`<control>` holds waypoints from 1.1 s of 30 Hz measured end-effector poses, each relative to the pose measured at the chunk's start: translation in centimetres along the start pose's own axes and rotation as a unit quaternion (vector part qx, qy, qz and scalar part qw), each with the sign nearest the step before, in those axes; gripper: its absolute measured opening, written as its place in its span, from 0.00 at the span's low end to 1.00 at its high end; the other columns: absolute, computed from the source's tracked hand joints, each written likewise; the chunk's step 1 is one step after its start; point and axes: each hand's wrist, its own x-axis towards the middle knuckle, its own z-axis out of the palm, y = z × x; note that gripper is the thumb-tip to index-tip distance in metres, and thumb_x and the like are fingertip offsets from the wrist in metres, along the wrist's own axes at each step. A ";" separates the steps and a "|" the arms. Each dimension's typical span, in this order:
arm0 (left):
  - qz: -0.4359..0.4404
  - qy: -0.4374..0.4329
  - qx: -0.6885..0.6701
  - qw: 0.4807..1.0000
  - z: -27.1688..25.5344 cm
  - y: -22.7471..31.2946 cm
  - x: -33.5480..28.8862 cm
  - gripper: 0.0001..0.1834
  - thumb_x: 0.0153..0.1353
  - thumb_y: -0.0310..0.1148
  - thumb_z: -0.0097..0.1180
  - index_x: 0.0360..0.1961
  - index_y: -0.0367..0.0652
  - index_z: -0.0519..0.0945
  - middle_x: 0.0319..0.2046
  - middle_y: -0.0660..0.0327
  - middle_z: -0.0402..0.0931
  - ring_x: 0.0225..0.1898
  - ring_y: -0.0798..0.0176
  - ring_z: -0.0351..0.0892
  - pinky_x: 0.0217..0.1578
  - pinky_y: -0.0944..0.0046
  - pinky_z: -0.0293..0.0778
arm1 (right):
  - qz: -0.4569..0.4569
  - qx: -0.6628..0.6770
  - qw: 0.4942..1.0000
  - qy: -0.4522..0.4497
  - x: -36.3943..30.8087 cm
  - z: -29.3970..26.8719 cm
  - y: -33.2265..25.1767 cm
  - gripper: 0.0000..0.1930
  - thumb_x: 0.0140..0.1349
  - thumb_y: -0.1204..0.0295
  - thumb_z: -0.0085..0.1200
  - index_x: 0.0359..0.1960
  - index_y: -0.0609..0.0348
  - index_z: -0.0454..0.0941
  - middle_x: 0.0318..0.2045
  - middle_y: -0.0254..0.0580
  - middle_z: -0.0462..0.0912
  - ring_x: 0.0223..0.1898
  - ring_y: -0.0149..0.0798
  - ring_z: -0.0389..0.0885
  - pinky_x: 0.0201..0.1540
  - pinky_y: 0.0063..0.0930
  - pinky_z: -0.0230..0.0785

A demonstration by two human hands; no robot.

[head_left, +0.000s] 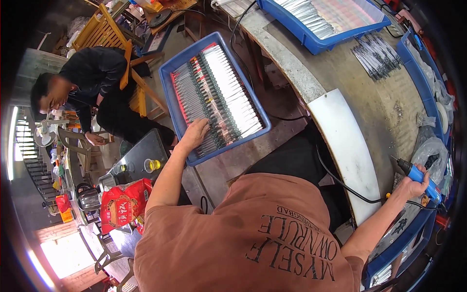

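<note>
My left hand [195, 132] reaches out to a blue tray [181, 63] beside the workbench and rests, fingers spread, on the rows of thin packaged parts with silver, green and red ends inside it. My right hand [415, 185] is closed around a blue hand-held power tool [419, 176] with a dark tip; its black cable [340, 182] runs back across a white board [343, 141] on the bench.
A second blue tray [311, 41] of similar parts sits at the far end of the concrete bench, with loose dark parts [377, 56] and plastic bags [430, 153] nearby. Another person [97, 82] in black sits on a wooden chair at left. A red bag [121, 204] lies on a metal table.
</note>
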 end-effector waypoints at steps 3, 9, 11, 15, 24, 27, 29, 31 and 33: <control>-0.002 0.011 -0.008 1.000 0.1 0.1 -0.3 0.12 0.54 0.28 0.47 0.41 0.40 0.69 0.31 0.49 0.67 0.37 0.46 0.68 0.37 0.56 0.65 | 0.004 0.000 1.000 -0.017 0.6 -0.7 0.0 0.08 0.51 0.70 0.46 0.25 0.63 0.66 0.24 0.42 0.69 0.30 0.41 0.67 0.38 0.38 0.59; -0.006 0.034 0.005 0.999 0.8 0.1 -1.2 0.13 0.54 0.28 0.47 0.43 0.43 0.70 0.31 0.50 0.68 0.36 0.46 0.69 0.37 0.56 0.66 | 0.003 -0.003 1.000 -0.013 0.1 -0.2 0.1 0.08 0.50 0.70 0.45 0.25 0.64 0.66 0.24 0.43 0.69 0.30 0.41 0.68 0.39 0.38 0.60; -0.007 0.034 0.012 0.999 1.1 0.0 -1.2 0.13 0.54 0.28 0.47 0.43 0.44 0.71 0.30 0.51 0.69 0.36 0.47 0.69 0.37 0.55 0.66 | 0.001 -0.005 1.000 0.003 0.0 0.1 0.0 0.08 0.50 0.70 0.45 0.25 0.64 0.66 0.24 0.43 0.69 0.30 0.41 0.68 0.39 0.38 0.60; 0.000 0.041 0.062 0.997 1.2 0.1 -1.2 0.13 0.53 0.27 0.46 0.42 0.45 0.71 0.30 0.52 0.71 0.37 0.48 0.70 0.37 0.56 0.67 | -0.008 -0.012 1.000 -0.004 0.4 -0.4 0.0 0.08 0.51 0.70 0.45 0.26 0.62 0.64 0.24 0.43 0.69 0.29 0.42 0.68 0.39 0.39 0.59; -0.022 0.068 0.046 0.996 1.6 -0.2 -1.0 0.09 0.52 0.27 0.48 0.36 0.42 0.73 0.30 0.54 0.71 0.37 0.51 0.70 0.38 0.58 0.67 | 0.003 0.001 1.000 -0.015 0.4 -0.4 0.0 0.07 0.50 0.71 0.46 0.25 0.62 0.64 0.24 0.42 0.69 0.29 0.41 0.68 0.39 0.39 0.60; 0.006 0.080 0.044 0.996 1.3 -0.1 -0.9 0.08 0.51 0.24 0.49 0.35 0.41 0.73 0.29 0.53 0.72 0.34 0.49 0.71 0.35 0.59 0.68 | -0.003 -0.008 1.000 -0.006 0.4 -0.4 0.0 0.08 0.50 0.70 0.46 0.25 0.62 0.64 0.24 0.43 0.69 0.29 0.42 0.68 0.39 0.39 0.60; 0.009 0.076 0.048 0.996 1.3 -0.3 -1.0 0.08 0.51 0.24 0.49 0.34 0.40 0.74 0.29 0.53 0.72 0.35 0.49 0.72 0.35 0.59 0.68 | -0.005 -0.013 1.000 -0.005 0.6 -0.5 0.0 0.08 0.50 0.70 0.46 0.25 0.62 0.64 0.24 0.43 0.69 0.29 0.42 0.68 0.39 0.39 0.59; 0.012 0.071 0.051 0.996 1.2 -0.4 -1.0 0.07 0.50 0.24 0.50 0.33 0.40 0.74 0.29 0.54 0.72 0.35 0.50 0.72 0.35 0.59 0.68 | -0.002 -0.009 1.000 -0.017 0.7 -0.7 0.0 0.08 0.50 0.70 0.46 0.25 0.63 0.65 0.24 0.44 0.69 0.30 0.42 0.68 0.39 0.39 0.60; 0.002 0.049 0.059 0.997 1.1 -0.3 -1.0 0.07 0.51 0.25 0.46 0.32 0.41 0.74 0.29 0.54 0.72 0.36 0.50 0.71 0.37 0.58 0.67 | -0.001 -0.013 1.000 -0.021 0.8 -0.7 0.0 0.08 0.50 0.70 0.46 0.25 0.63 0.65 0.24 0.44 0.69 0.30 0.42 0.68 0.40 0.39 0.60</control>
